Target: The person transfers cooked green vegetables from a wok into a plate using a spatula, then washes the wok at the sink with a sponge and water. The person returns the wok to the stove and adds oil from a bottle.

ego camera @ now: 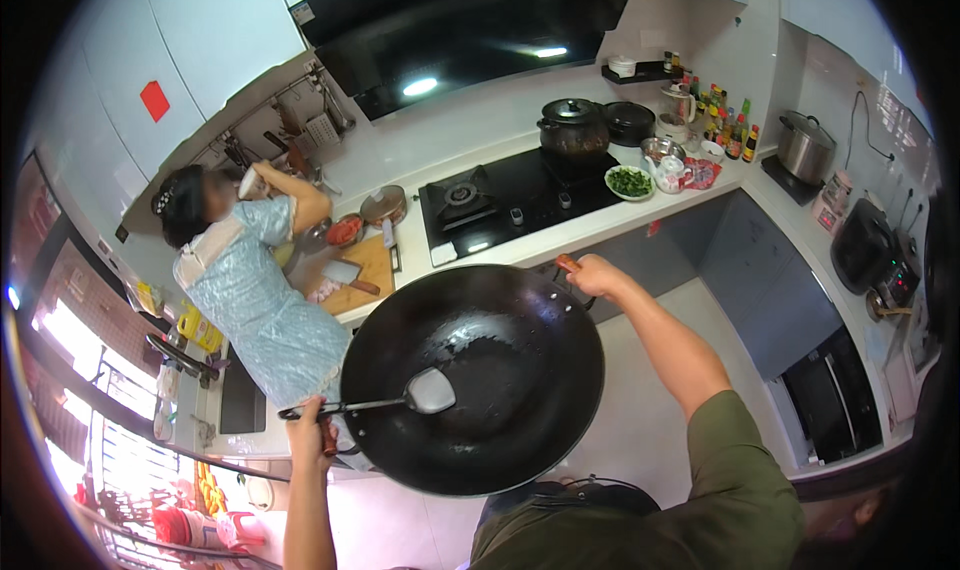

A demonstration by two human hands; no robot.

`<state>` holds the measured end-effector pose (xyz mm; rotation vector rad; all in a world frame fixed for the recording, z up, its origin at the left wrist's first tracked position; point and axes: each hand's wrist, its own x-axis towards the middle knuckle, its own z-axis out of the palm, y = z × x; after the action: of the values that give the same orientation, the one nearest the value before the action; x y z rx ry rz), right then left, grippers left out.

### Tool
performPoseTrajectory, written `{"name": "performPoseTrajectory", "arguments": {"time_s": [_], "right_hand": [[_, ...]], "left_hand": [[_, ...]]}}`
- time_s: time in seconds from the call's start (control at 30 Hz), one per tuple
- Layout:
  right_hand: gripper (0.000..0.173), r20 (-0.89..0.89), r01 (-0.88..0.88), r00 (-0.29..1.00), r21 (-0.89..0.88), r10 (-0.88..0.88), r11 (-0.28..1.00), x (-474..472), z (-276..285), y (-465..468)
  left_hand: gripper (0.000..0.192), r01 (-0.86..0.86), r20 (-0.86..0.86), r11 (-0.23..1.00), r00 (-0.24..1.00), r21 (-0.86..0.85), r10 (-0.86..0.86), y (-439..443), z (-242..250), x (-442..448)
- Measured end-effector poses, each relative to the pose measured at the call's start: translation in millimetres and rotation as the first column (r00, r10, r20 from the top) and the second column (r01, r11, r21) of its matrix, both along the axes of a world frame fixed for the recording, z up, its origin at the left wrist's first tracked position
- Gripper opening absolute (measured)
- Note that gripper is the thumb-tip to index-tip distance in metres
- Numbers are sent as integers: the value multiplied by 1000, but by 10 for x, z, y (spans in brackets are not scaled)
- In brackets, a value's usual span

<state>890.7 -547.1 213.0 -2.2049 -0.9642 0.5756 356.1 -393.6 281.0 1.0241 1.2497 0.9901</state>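
Note:
A large black wok (517, 420) is held up in front of my body, above the floor. My left hand (307, 435) grips its wooden left handle and, along with it, the dark handle of a wok spatula (430, 391). The spatula's metal blade lies over the inside of the wok. On the far right side of the wok, my right hand (598, 276) is closed around the other wooden handle (568, 263). The wok's inside shows a wet sheen and holds no food that I can see.
A person (262, 292) stands at the left counter, raising a white container (253, 184). Near them are a cutting board (379, 259) and a cleaver (341, 271). Ahead, the gas hob (487, 229) bears a dark lidded pot (574, 131). Greens fill a plate (630, 183) beside a teapot (670, 174).

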Motion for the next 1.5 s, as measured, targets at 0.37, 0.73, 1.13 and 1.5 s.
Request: {"name": "performPoseTrajectory", "arguments": {"time_s": [0.37, 0.73, 1.13, 1.5], "right_hand": [[30, 89, 44, 995, -29, -41, 999, 2154, 168, 1299], [40, 325, -20, 944, -118, 57, 993, 3515, 441, 3533], [42, 201, -137, 967, -93, 154, 986, 4057, 58, 5582], [53, 82, -125, 988, -49, 128, 991, 3963, -130, 5554]], "left_hand": [[16, 69, 114, 988, 990, 137, -85, 1391, -235, 2175], [17, -187, 210, 979, 963, 79, 167, 2285, -543, 3580], [21, -339, 130, 933, 937, 121, 324, 3690, -565, 4057], [20, -232, 10, 961, 972, 152, 233, 4231, -695, 4061]]}}
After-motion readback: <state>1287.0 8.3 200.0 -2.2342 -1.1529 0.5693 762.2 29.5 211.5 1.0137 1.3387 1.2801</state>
